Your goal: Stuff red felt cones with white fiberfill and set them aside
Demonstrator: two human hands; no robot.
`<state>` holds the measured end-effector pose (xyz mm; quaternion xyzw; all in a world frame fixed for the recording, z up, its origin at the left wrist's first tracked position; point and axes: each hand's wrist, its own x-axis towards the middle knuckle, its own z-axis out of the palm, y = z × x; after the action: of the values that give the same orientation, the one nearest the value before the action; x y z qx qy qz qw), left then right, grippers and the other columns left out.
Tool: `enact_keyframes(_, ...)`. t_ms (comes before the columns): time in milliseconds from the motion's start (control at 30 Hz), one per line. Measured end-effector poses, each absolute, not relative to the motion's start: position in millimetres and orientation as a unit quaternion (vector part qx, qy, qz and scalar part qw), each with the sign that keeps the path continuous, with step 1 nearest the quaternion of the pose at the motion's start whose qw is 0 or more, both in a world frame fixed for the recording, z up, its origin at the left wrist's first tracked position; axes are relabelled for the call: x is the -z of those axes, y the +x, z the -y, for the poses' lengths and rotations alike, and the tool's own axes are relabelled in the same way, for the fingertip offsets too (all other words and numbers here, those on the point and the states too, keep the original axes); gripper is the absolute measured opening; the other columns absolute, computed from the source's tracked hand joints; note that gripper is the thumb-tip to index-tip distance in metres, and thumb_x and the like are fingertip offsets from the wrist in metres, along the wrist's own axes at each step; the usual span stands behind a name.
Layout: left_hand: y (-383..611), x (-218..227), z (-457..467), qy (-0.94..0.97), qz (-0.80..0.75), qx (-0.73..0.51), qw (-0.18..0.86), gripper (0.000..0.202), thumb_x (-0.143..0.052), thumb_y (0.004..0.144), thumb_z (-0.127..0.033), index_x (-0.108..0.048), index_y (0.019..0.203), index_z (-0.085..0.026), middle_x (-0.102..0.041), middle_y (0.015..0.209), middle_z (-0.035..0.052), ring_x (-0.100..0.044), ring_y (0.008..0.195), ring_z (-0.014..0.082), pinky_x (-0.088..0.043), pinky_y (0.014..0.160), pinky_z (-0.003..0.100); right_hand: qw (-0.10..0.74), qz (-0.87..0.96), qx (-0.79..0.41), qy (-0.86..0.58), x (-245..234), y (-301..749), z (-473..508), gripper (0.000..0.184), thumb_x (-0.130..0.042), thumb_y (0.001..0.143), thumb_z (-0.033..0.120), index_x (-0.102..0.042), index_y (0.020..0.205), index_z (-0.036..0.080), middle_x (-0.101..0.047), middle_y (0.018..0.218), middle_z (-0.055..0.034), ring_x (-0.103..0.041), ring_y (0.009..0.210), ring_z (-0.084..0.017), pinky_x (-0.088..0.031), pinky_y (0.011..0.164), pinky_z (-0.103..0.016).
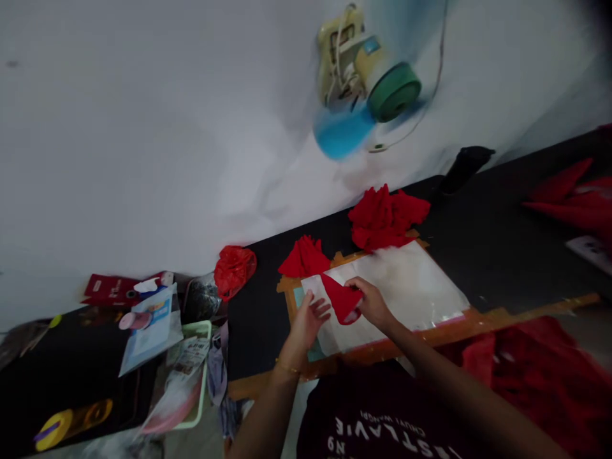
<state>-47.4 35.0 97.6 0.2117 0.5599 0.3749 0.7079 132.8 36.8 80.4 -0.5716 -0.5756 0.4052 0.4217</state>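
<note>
My right hand [371, 305] pinches a folded red cloth piece [342, 299] shaped like a cone, holding it over a white sheet [411, 284] taped to the black table [497, 248]. My left hand [308, 320] rests beside it on the sheet's left part, fingers bent and touching the red piece's edge. Behind the sheet lie a small pile of folded red pieces [305, 257] and a larger pile of them [385, 217].
A crumpled red bag [234, 269] lies at the wall. A green tray [194, 376] with packets, a blue-white packet [150, 328] and clutter fill the left. A black bottle [463, 167] stands behind; a fan [363, 76] hangs on the wall. Red fabric [540, 376] lies at right.
</note>
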Motion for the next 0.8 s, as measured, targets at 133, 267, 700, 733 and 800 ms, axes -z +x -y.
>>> enact_keyframes(133, -25, -94, -43, 0.127, -0.491, -0.418, 0.754, 0.054, -0.066, 0.072, -0.065, -0.063, 0.098, -0.018, -0.07, 0.099, 0.0104, -0.067, 0.094, 0.026, -0.055, 0.081, 0.039, 0.419, 0.65, -0.388, -0.502, -88, 122, -30, 0.043, -0.052, 0.071, 0.014, -0.062, 0.113, 0.023, -0.063, 0.117, -0.008, -0.057, 0.11, -0.024, -0.047, 0.095, -0.039)
enact_keyframes(267, -19, -98, -56, 0.088, -0.433, -0.494, 0.749, 0.047, -0.067, 0.077, -0.058, -0.063, 0.102, -0.018, -0.069, 0.109, 0.0096, -0.066, 0.102, 0.0251, -0.056, 0.083, 0.04, 0.432, 0.648, -0.329, -0.534, -95, 130, -9, 0.048, -0.061, 0.08, 0.026, -0.057, 0.127, 0.026, -0.054, 0.135, -0.0109, -0.051, 0.121, -0.028, -0.045, 0.1, -0.045)
enact_keyframes(700, -5, -144, -36, 0.243, -0.402, -0.517, 0.715, 0.045, -0.075, 0.075, -0.037, -0.056, 0.112, -0.018, -0.069, 0.11, 0.0108, -0.068, 0.1, 0.0251, -0.054, 0.086, 0.035, 0.497, 0.213, -0.725, -0.427, -118, 100, -1, 0.049, -0.052, 0.086, 0.058, -0.058, 0.121, 0.023, -0.07, 0.106, -0.0095, -0.066, 0.081, -0.023, -0.052, 0.055, -0.031)
enact_keyframes(733, -5, -146, -36, 0.253, -0.399, -0.517, 0.714, 0.044, -0.074, 0.076, -0.038, -0.057, 0.111, -0.018, -0.069, 0.111, 0.0115, -0.067, 0.102, 0.0256, -0.053, 0.088, 0.036, 0.508, 0.192, -0.727, -0.42, -119, 100, -2, 0.047, -0.055, 0.085, 0.054, -0.058, 0.121, 0.024, -0.069, 0.111, -0.0092, -0.067, 0.087, -0.024, -0.054, 0.058, -0.032)
enact_keyframes(800, -4, -147, -37, 0.26, -0.399, -0.515, 0.713, 0.043, -0.071, 0.078, -0.042, -0.059, 0.11, -0.016, -0.07, 0.11, 0.0132, -0.066, 0.104, 0.0265, -0.052, 0.09, 0.037, 0.538, 0.164, -0.724, -0.399, -121, 99, -3, 0.043, -0.061, 0.083, 0.048, -0.061, 0.119, 0.025, -0.067, 0.12, -0.0074, -0.065, 0.104, -0.025, -0.058, 0.074, -0.035)
